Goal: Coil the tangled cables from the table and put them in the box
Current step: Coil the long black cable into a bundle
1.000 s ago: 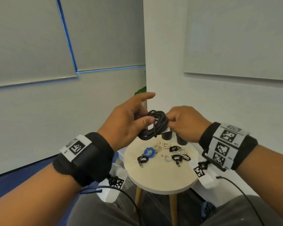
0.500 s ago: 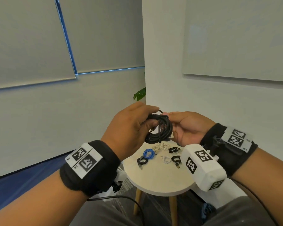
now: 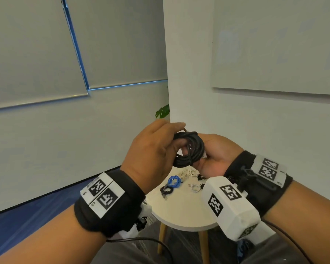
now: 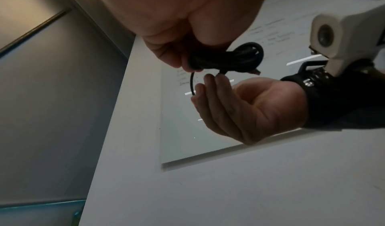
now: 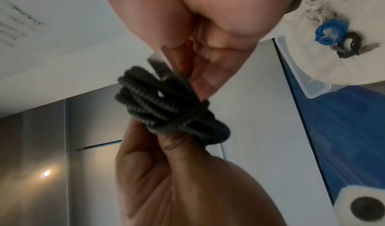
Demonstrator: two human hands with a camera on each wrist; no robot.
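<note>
A black braided cable (image 3: 190, 149) wound into a coil is held up in the air above the table, between both hands. My left hand (image 3: 156, 149) grips the coil from the left, fingers curled round its strands (image 4: 227, 59). My right hand (image 3: 217, 157), palm turned up, pinches the cable's end by the metal plug (image 5: 159, 64) against the coil (image 5: 166, 109). A short loose tail (image 4: 192, 84) hangs below the left fingers. The translucent box (image 5: 310, 84) shows only as a corner beside the table.
The round pale table (image 3: 179, 214) stands below the hands. On it lie a blue coiled cable (image 3: 174, 181), a small black one (image 3: 167, 190) and white ones (image 3: 189, 172). White walls and a whiteboard (image 3: 274, 44) are behind.
Both hands have lifted the black coil higher and closer to me. The right hand has turned palm up and now pinches the plug end. The left fingers have closed over the coil.
</note>
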